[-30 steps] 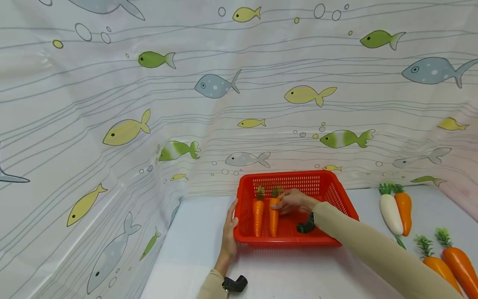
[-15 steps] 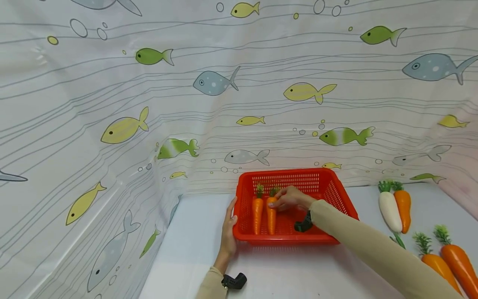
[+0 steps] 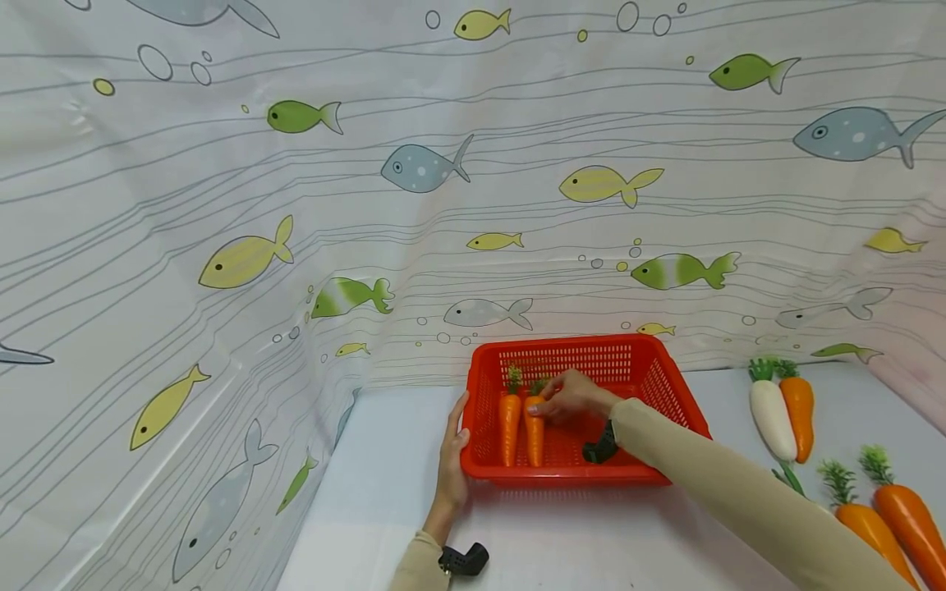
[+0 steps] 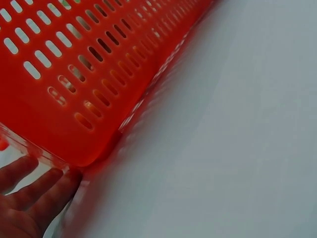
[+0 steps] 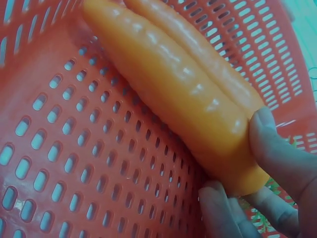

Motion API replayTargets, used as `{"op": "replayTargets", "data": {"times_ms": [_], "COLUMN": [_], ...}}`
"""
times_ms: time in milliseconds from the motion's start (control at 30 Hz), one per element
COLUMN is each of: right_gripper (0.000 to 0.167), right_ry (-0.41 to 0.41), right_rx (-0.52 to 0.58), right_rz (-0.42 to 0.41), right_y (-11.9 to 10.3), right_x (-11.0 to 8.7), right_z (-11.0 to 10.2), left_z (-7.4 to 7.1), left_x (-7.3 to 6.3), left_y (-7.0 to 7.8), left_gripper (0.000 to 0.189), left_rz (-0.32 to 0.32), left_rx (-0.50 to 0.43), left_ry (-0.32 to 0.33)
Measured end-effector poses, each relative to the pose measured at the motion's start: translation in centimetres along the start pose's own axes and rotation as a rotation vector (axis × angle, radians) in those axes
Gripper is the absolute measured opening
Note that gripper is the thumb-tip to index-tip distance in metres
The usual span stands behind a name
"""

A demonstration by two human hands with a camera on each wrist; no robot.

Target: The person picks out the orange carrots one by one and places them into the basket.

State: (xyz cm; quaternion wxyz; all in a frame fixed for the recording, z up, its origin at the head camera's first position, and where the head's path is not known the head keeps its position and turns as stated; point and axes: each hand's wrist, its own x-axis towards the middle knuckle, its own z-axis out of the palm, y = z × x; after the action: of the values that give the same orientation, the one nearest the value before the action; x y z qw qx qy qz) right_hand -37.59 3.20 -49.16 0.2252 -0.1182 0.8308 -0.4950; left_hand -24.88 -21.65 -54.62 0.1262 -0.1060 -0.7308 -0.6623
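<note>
In the head view a red plastic basket (image 3: 569, 474) with slotted walls holds two orange carrots with green tops. My right hand (image 3: 572, 398) reaches inside and pinches the right-hand carrot (image 3: 534, 443) near its top, thumb above. The other carrot (image 3: 510, 431) lies close along its left side. In the right wrist view the held carrot (image 5: 178, 99) overlaps the second carrot (image 5: 218, 64), over the slotted floor. My left hand (image 3: 452, 472) is at the basket's left side, fingers extended; in the left wrist view its fingertips (image 4: 54, 191) touch the basket's lower corner.
On the table to the right lie a white radish (image 3: 772, 419) and a carrot (image 3: 798, 414) side by side. Two larger carrots (image 3: 912, 525) are nearer, at the right edge. A fish-patterned sheet (image 3: 547, 279) hangs right behind the basket.
My right hand has moved the pinched carrot a little to the left, narrowing the gap to the other carrot. The left hand has stayed at the basket's side.
</note>
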Motion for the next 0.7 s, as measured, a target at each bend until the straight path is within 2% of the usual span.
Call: {"op": "replayTargets", "data": {"times_ms": [267,700], "right_gripper": [0.047,0.053], "right_ry": [-0.054,-0.083], "right_rx": [-0.011,-0.051], "right_rz": [-0.016,0.012], "right_y": [-0.11,-0.02], "right_x": [-0.02,-0.07], "right_z": [-0.02,-0.07], "left_z": [0.00,-0.07], "left_x": [0.13,0.07], "left_y": [-0.16,-0.22], "left_gripper": [0.062,0.061], "left_rz": [0.011,0.001], "left_rx": [-0.020,-0.022], "left_ry": [0.002,0.000]}}
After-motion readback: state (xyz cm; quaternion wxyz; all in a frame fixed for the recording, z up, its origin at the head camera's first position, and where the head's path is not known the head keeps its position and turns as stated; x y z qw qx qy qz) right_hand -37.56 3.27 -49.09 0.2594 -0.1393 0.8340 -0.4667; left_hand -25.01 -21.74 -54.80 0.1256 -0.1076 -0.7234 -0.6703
